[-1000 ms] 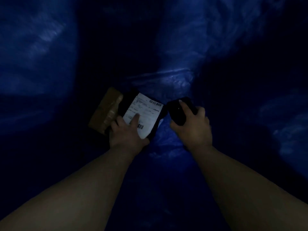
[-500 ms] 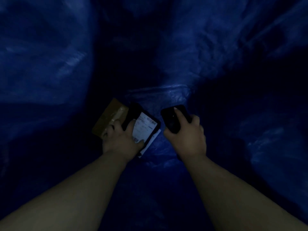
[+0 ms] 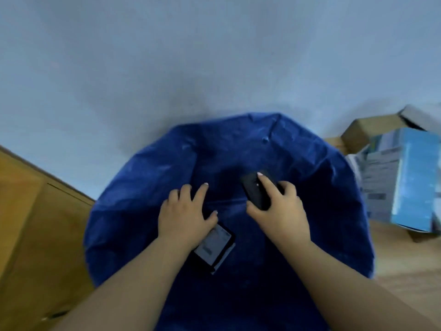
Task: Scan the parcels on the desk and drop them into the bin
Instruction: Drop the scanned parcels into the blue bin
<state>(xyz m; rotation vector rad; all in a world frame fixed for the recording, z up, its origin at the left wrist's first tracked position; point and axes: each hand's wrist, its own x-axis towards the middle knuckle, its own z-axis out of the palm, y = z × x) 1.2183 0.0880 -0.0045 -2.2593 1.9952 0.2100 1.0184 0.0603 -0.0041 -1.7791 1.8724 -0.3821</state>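
Head view shows me both bare forearms reaching in from the bottom of the frame over the wide mouth of a round bin lined with deep blue plastic [image 3: 143,187], which fills the centre. My left hand [image 3: 185,215] hangs over the bin left of centre with its fingers spread and fairly straight; its grip is loose and closes on nothing. Just below and right of that hand, partly hidden under the palm, lies a flat black parcel with a white printed label [image 3: 213,247], tilted, inside the blue lining. Whether the palm touches it I cannot tell. My right hand [image 3: 278,211] sits right of centre, its grip wrapped round a black handheld scanner [image 3: 254,193], forefinger laid along the top. At the right edge a heap of cardboard and light blue boxes [image 3: 405,177] rests on a pale wooden bench [image 3: 405,263]. A brown wooden cabinet [image 3: 35,235] fills the lower left. A pale grey wall [image 3: 214,56] covers the upper half.
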